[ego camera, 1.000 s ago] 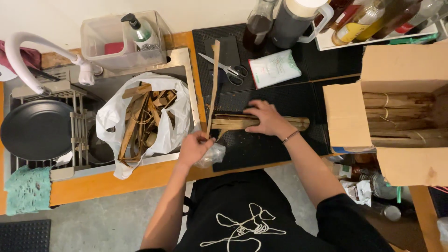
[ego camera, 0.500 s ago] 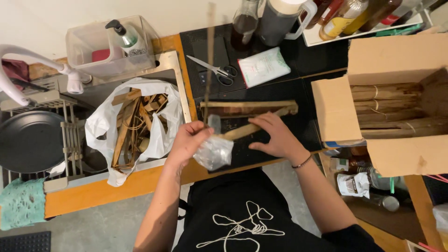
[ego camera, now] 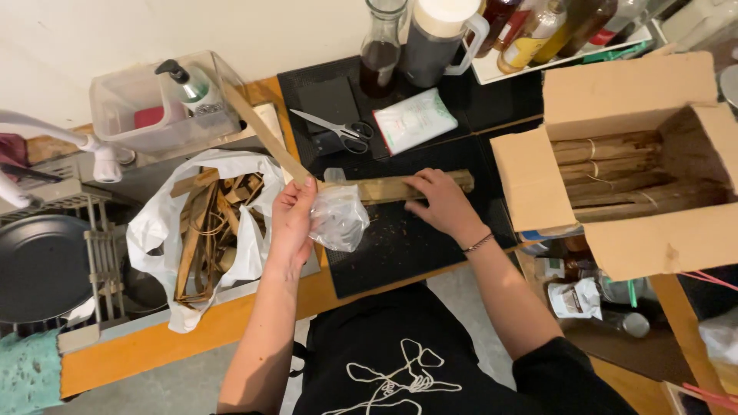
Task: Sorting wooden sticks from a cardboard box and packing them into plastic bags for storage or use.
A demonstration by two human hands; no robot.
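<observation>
My left hand (ego camera: 292,219) grips a long thin wooden strip (ego camera: 265,134) that slants up to the left, together with a crumpled clear plastic bag (ego camera: 340,219). My right hand (ego camera: 440,201) presses down on a bundle of wooden strips (ego camera: 384,187) lying flat on the black mat (ego camera: 400,246). To the left, a white plastic bag (ego camera: 154,230) in the sink holds several loose wooden strips.
An open cardboard box (ego camera: 638,161) at the right holds tied bundles of strips. Scissors (ego camera: 338,131) and a white packet (ego camera: 415,119) lie behind the mat, with bottles and a jug beyond. A clear tub (ego camera: 154,115), a faucet (ego camera: 100,150) and a black pan (ego camera: 38,265) stand at left.
My left hand has swung the long strip from upright to a slant toward the left, over the white bag. My right hand has shifted back onto the bundle on the mat.
</observation>
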